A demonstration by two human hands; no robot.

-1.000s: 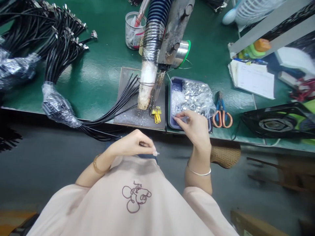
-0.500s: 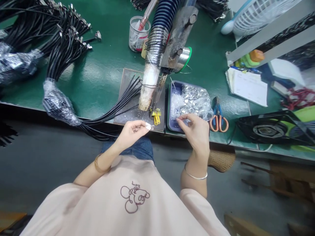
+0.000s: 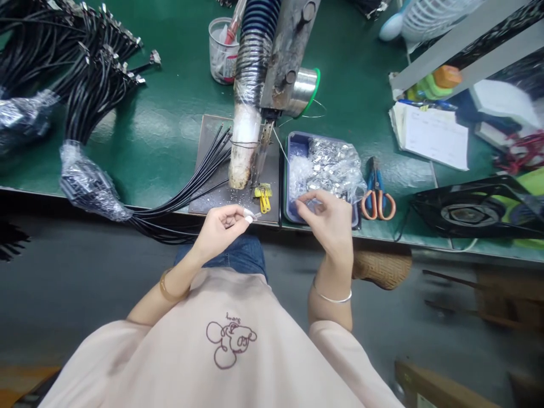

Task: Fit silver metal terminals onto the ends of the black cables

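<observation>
My left hand [image 3: 225, 229] is closed in a pinch at the bench's front edge, with white coverings on the fingertips. Between thumb and forefinger sits a small shiny connector piece [image 3: 256, 216], too small to make out fully. Just beyond it a yellow clip-like holder [image 3: 263, 199] stands on the dark work board [image 3: 208, 127]. My right hand [image 3: 329, 218] hovers over the front of a blue tray [image 3: 293, 136], thumb and forefinger pinched together; whatever they hold is too small to name. In the tray lie clear plastic bits [image 3: 300, 173] and a bag of metal connectors [image 3: 335, 164].
A taped hose [image 3: 246, 113] and metal bracket with a solder spool [image 3: 304, 93] overhang the board. Bundled black cables [image 3: 170, 212] lie left. Orange-handled pliers [image 3: 376, 195], a small fan [image 3: 465, 214] and papers [image 3: 433, 136] are right. A cup [image 3: 223, 54] stands behind.
The view has shifted a little, so the bench items sit further left in the picture. My right hand has moved slightly left, still pinched; my left hand keeps its hold on the connector piece.
</observation>
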